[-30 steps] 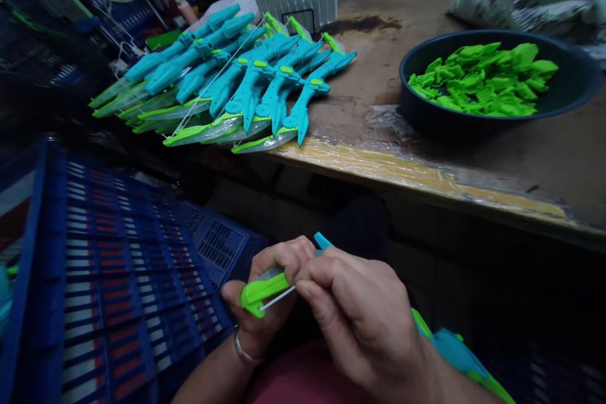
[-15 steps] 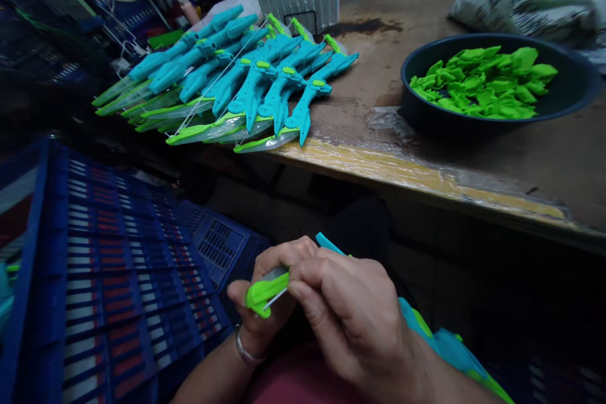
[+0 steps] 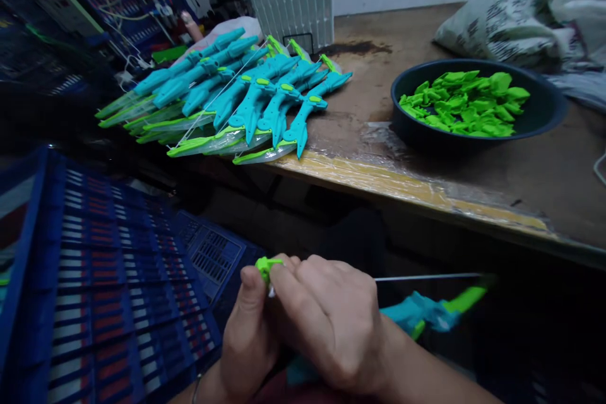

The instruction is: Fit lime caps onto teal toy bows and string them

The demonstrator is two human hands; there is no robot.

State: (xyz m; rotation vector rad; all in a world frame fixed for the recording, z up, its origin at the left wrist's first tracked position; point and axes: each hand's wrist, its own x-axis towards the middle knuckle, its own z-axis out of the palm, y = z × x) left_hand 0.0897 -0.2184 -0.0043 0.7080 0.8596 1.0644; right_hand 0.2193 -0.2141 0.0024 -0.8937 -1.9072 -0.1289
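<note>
A toy bow (image 3: 414,310) in turquoise and bright green plastic is in both hands, low in front of my body. My left hand (image 3: 249,322) is closed around its near limb, thumb up beside the green tip (image 3: 263,270). Over the same end lies my right hand (image 3: 329,315), its fingers curled and pressed at the tip. A white string (image 3: 426,277) runs taut from behind my right hand to the bow's far green end, which is blurred. Most of the near limb is hidden by my hands.
Several similar toy bows (image 3: 298,120) lie piled on the workbench (image 3: 360,95). Right of them stands a dark basin (image 3: 478,143) of green plastic pieces (image 3: 464,104), with a printed sack (image 3: 502,19) behind. A blue crate (image 3: 108,284) is at my left.
The bow has swung so its far end and taut string show to the right. My right hand has moved onto the green tip. The view has tilted up slightly.
</note>
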